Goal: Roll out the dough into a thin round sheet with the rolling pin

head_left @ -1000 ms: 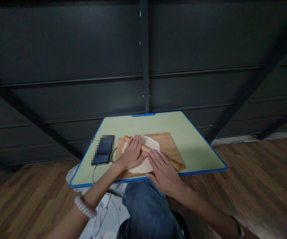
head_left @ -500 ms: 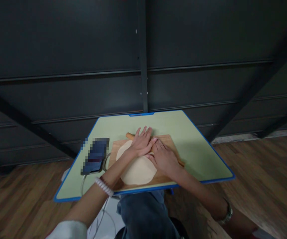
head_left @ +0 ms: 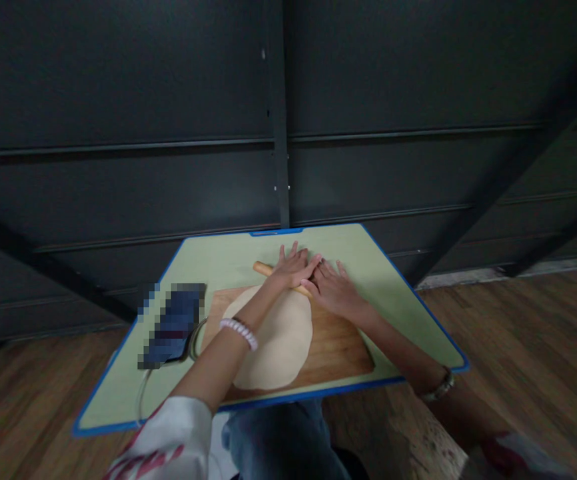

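A wooden rolling pin (head_left: 262, 268) lies slantwise across the far edge of a flat, pale sheet of dough (head_left: 281, 343). My left hand (head_left: 293, 269) presses on the pin with its fingers stretched out and spread. Beside it, my right hand (head_left: 336, 291) lies flat over the pin's other part, fingers extended, the two thumbs close together. Most of the pin's middle and right end is hidden under the hands. Under the dough is a wooden board (head_left: 341, 353), its right side bare.
The board sits on a small pale green table (head_left: 398, 320) with a blue rim. A partly blurred phone (head_left: 176, 327) with a cable (head_left: 196, 340) lies at the left. A dark panelled wall (head_left: 193, 187) rises behind the table.
Both hands and the rolling pin have moved forward, away from me, to the dough's far edge. More of the dough and the board's right side now shows. The view has shifted slightly.
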Motion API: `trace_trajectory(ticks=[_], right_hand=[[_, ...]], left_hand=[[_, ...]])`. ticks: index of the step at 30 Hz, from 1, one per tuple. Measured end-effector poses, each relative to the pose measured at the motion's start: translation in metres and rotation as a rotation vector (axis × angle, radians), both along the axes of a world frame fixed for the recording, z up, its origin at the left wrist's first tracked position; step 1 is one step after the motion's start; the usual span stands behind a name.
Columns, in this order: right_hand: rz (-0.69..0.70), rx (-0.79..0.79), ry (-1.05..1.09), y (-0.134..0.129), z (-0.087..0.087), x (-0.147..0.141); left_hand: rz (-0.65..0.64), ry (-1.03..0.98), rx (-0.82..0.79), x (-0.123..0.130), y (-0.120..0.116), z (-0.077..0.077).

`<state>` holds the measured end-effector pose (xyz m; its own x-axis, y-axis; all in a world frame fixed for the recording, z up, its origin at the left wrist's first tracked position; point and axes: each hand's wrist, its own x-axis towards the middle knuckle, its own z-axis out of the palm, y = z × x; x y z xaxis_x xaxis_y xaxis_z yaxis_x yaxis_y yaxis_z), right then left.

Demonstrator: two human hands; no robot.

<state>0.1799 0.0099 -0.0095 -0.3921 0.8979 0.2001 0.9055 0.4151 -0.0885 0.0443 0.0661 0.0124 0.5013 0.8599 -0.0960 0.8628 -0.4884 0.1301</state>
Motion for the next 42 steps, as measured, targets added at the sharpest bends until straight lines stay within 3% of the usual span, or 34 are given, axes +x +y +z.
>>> trace_trajectory(ticks=[4,11,15,26,30,36,42], right_hand=[[-0.008,-0.019,0.028,-0.001,-0.002,0.000],[-0.007,0.043,0.054,-0.036,-0.004,-0.017],[-0.005,0.083,0.069,-0.057,-0.006,-0.032],[0.089,0.104,0.135,-0.137,-0.005,-0.071],[0.130,0.101,0.168,-0.153,-0.010,-0.079],[0.138,0.114,0.172,-0.143,-0.008,-0.076],[0.121,0.121,0.146,-0.105,-0.007,-0.055]], left_hand=[[-0.001,0.028,0.010,0.001,0.000,-0.001],[0.064,-0.068,0.132,-0.016,-0.029,-0.009],[0.064,-0.079,0.211,-0.030,-0.050,-0.014],[0.020,-0.135,0.216,-0.083,-0.130,-0.023],[-0.004,-0.171,0.221,-0.099,-0.150,-0.029],[0.006,-0.188,0.195,-0.094,-0.143,-0.030],[0.008,-0.143,0.165,-0.070,-0.111,-0.022]])
